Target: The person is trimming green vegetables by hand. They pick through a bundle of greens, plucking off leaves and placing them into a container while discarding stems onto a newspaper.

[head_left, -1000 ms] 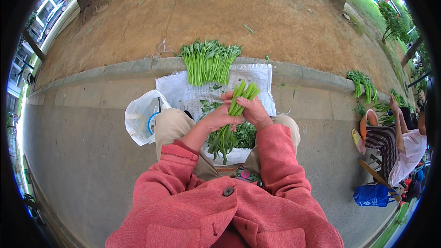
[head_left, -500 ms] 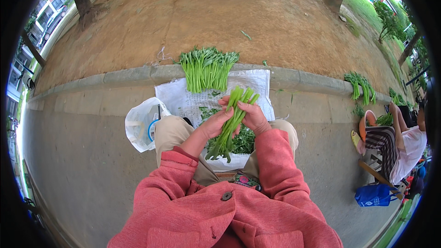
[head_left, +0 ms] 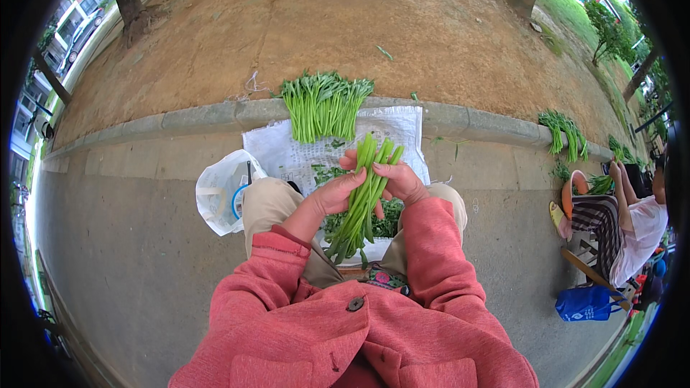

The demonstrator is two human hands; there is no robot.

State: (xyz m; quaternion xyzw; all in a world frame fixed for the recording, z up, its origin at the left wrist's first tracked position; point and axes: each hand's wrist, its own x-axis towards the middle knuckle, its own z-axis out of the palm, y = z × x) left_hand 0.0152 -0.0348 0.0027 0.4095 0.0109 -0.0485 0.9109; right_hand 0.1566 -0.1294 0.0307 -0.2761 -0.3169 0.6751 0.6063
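Between my hands is a bunch of green leafy vegetable stalks (head_left: 367,197), cut ends pointing away and leaves hanging toward my lap. My left hand (head_left: 339,192) is closed on its left side, thumb laid over the stalks. My right hand (head_left: 399,179) grips the upper right of the same bunch, with fingers behind it. Below the bunch, loose green leaves (head_left: 388,224) lie between my knees on a white woven sack (head_left: 407,126). A neat stack of the same greens (head_left: 323,111) rests at the sack's far edge, against the curb.
A white plastic bag (head_left: 213,194) stands open by my left knee. The concrete curb (head_left: 201,121) crosses in front, with bare soil beyond. At the right, a seated person (head_left: 636,219) has an orange basin (head_left: 569,190), more greens (head_left: 564,135) and a blue bag (head_left: 583,305) nearby.
The bunch has turned slightly more upright in my hands, and its leafy end is drawn closer together. Both hands keep hold of it in nearly the same place.
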